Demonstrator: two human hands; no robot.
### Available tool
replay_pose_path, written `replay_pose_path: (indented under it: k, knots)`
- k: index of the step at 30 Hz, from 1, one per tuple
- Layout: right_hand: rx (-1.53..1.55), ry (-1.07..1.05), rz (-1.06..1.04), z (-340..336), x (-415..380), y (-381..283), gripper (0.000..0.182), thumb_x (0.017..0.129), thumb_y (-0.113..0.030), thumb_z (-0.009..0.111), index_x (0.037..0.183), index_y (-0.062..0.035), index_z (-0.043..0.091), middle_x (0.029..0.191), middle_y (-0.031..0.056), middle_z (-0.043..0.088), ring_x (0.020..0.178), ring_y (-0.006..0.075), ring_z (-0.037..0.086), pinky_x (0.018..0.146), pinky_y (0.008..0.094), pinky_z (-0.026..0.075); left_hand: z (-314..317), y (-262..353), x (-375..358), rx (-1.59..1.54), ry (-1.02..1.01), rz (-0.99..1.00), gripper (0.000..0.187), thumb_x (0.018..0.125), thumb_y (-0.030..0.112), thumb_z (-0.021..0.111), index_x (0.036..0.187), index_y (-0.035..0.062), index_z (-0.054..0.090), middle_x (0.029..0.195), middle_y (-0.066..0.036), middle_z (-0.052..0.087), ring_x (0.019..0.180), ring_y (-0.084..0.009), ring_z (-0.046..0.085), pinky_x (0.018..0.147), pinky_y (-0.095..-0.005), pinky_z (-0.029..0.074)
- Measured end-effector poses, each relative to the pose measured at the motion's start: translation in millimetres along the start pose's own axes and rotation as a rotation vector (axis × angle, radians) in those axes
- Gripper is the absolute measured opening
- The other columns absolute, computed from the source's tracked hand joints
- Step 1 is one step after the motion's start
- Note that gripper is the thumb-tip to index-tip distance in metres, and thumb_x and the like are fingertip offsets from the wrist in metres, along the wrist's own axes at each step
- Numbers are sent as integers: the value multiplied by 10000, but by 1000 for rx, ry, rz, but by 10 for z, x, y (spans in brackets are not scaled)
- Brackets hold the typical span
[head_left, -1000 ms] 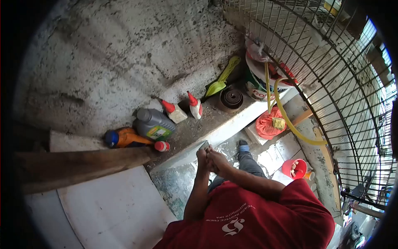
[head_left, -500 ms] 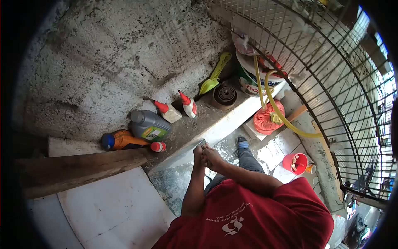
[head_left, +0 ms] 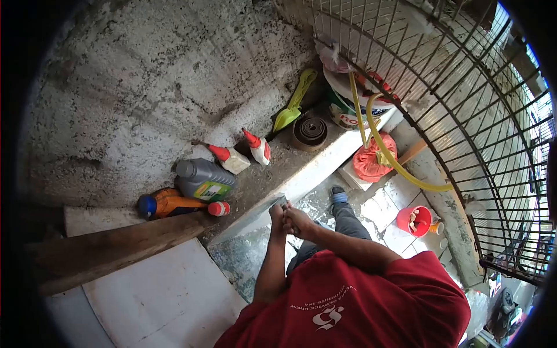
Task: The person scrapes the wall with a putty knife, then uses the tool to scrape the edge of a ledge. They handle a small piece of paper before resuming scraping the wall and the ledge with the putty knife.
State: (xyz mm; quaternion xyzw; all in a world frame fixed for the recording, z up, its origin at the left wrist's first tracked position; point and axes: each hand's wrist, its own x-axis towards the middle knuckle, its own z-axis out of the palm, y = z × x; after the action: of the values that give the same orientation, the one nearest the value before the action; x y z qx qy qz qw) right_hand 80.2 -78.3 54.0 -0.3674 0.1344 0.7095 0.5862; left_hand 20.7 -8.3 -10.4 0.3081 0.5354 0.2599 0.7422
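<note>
My left hand [head_left: 277,214] and my right hand [head_left: 297,222] are pressed together in front of my body, beside the edge of a concrete ledge. The fingers of both are closed. A small greyish edge shows just above the knuckles, but I cannot make out what it belongs to or what lies between the hands. On the ledge near them lie a red-capped bottle [head_left: 218,209], a grey oil jug [head_left: 204,180] and two white glue bottles with red nozzles, one of them upper right [head_left: 260,151].
A coiled brown strip [head_left: 310,132], a lime-green scoop [head_left: 286,118] and a paint bucket [head_left: 348,110] stand further along. A wire cage [head_left: 458,110] arches at right. On the floor are a pink bucket [head_left: 414,221] and a red bag [head_left: 371,165]. A wooden beam [head_left: 116,246] lies left.
The view has shifted slightly, so the ledge items sit a little further left. Both hands stay clasped in nearly the same place.
</note>
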Motion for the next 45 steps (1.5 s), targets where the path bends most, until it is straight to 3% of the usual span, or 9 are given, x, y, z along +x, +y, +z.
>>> replay_pose_path:
  k: [13, 19, 21, 25, 29, 36, 38, 44, 45]
  knots:
    - [-81, -24, 59, 12, -258, -85, 70, 780, -86, 444, 849, -95, 456, 570, 23, 430, 370, 110, 414, 308, 216, 329, -62, -119, 100, -184, 96, -156, 243, 801, 193, 485, 592, 71, 461, 557, -3, 466, 508, -95, 453, 470, -242, 386]
    - [34, -31, 93, -176, 128, -26, 27, 773, -65, 429, 796, -78, 429, 559, 43, 447, 354, 114, 405, 301, 221, 322, -189, -217, 114, 247, -80, 217, 241, 793, 197, 482, 597, 58, 477, 557, 13, 475, 520, -83, 450, 469, -271, 376]
    - [-133, -24, 49, -63, -151, -78, 81, 780, -63, 419, 851, -102, 417, 560, 27, 428, 357, 116, 397, 294, 224, 306, -93, -180, 129, -109, 104, -124, 215, 782, 141, 456, 581, 66, 470, 575, 4, 484, 513, -92, 455, 443, -257, 358]
    - [-44, -8, 110, -110, 95, -26, 240, 781, -74, 426, 1019, -97, 406, 593, 28, 447, 346, 103, 404, 280, 222, 311, -146, -173, 134, 26, 61, -7, 200, 782, 102, 438, 595, 39, 470, 579, -31, 485, 484, -111, 453, 416, -242, 351]
    - [-198, -31, 57, -134, -131, -45, 40, 787, -81, 417, 805, -76, 453, 569, 19, 449, 350, 91, 410, 284, 219, 318, -89, -160, 68, -171, 52, -139, 176, 778, 137, 460, 629, 50, 496, 597, -31, 508, 507, -115, 477, 441, -232, 363]
    - [-204, 19, 25, -200, 35, -21, 88, 814, -92, 396, 804, -47, 471, 552, 43, 442, 352, 117, 426, 281, 242, 333, -105, -281, 84, 166, -24, 232, 239, 809, 188, 456, 615, 55, 494, 582, -3, 495, 512, -91, 460, 442, -232, 344]
    - [-290, 70, 14, -33, -223, -96, 91, 809, -87, 392, 827, -51, 473, 559, 47, 444, 355, 134, 427, 290, 248, 329, -27, -141, 21, -199, 67, -146, 200, 808, 138, 461, 618, 78, 481, 569, 20, 467, 520, -63, 430, 447, -236, 317]
    - [-266, 28, 65, -306, 159, -8, 200, 795, -106, 425, 983, -61, 478, 589, 47, 463, 368, 126, 435, 299, 247, 348, -105, -312, 102, 364, -51, 429, 213, 772, 107, 398, 570, 54, 441, 532, -23, 436, 463, -122, 437, 415, -245, 362]
    - [-269, 39, 26, -260, 10, -11, 179, 808, -115, 435, 974, -69, 482, 583, 41, 465, 366, 126, 437, 296, 246, 349, -48, -262, 85, 42, 6, 179, 207, 764, 98, 390, 568, 55, 443, 537, -25, 447, 463, -123, 444, 417, -251, 367]
